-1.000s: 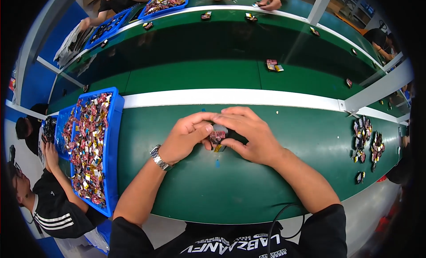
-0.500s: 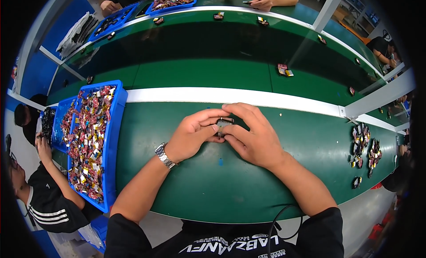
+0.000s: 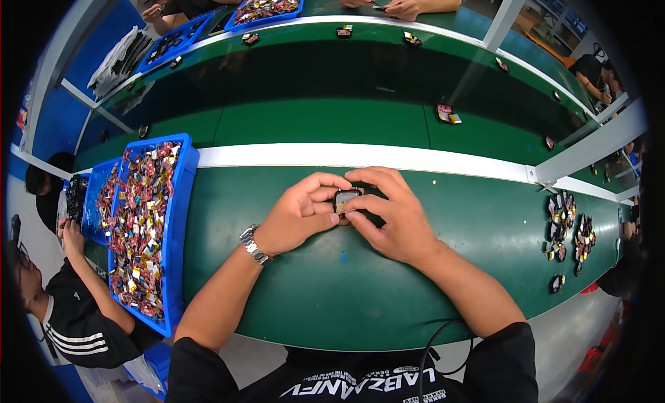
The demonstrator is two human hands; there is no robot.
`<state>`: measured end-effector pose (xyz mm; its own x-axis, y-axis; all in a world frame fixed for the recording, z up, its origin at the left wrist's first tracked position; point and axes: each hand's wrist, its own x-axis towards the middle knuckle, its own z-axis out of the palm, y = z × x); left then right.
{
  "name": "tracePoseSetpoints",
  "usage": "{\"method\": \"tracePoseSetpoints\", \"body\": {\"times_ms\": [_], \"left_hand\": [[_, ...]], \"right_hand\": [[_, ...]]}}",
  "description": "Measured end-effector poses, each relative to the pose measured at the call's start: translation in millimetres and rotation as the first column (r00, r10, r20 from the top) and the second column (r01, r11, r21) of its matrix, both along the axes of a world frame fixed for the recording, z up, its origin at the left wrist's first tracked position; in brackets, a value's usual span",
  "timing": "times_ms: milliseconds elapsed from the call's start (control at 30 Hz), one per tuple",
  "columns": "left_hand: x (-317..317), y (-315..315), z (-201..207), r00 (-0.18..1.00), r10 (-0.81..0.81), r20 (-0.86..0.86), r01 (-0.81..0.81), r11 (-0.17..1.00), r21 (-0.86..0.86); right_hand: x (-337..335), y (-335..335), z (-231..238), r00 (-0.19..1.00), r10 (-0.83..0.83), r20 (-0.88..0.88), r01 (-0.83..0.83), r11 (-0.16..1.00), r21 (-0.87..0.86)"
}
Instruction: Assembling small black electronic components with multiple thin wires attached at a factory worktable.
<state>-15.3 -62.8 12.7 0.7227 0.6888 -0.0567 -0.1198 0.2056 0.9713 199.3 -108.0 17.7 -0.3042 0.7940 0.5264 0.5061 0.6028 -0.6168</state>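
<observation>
A small black rectangular casing with a grey inner face (image 3: 346,197) is held between my hands, just above the green worktop. My left hand (image 3: 294,216), with a metal watch on its wrist, grips the casing along its left side, thumb below and fingers behind. From the right, my right hand (image 3: 396,212) pinches the casing's lower edge with thumb and index finger, while its other fingers arch over the top. Fingers hide part of the casing's rim, and what lies inside it is too small to make out.
A blue bin (image 3: 177,251) heaped with small circuit boards stands at the left. Clusters of black assemblies (image 3: 561,223) lie on the right. Beyond the white rail (image 3: 360,155) runs a green belt (image 3: 312,119) carrying scattered assemblies (image 3: 448,113). Co-workers sit left and across.
The casing now shows more of its grey face. My left thumb has shifted lower, off that face, and my right fingertips have moved slightly. The head view has tilted a little.
</observation>
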Motion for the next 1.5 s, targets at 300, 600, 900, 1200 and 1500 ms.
{"method": "tracePoseSetpoints", "body": {"times_ms": [300,600,900,1200,1500], "left_hand": [[1,-1,-2,1.000,0.001,0.023,0.000,1.000,-0.025],[2,-5,2,0.999,0.029,-0.022,-0.030,0.999,-0.025],[1,-4,-1,0.996,0.066,-0.058,-0.069,0.996,-0.051],[2,-5,-3,0.992,0.118,-0.044,-0.120,0.991,-0.064],[3,-6,-6,0.989,0.144,-0.020,-0.145,0.986,-0.081]], "right_hand": [[-2,-1,-3,0.999,-0.028,-0.041,0.027,0.999,-0.022],[-4,-6,-5,0.997,-0.029,-0.066,0.026,0.999,-0.042],[-15,-9,-7,0.978,-0.133,-0.159,0.130,0.991,-0.031],[-19,-9,-12,0.963,-0.176,-0.205,0.157,0.982,-0.104],[-20,-10,-17,0.941,-0.198,-0.273,0.136,0.963,-0.231]]}}
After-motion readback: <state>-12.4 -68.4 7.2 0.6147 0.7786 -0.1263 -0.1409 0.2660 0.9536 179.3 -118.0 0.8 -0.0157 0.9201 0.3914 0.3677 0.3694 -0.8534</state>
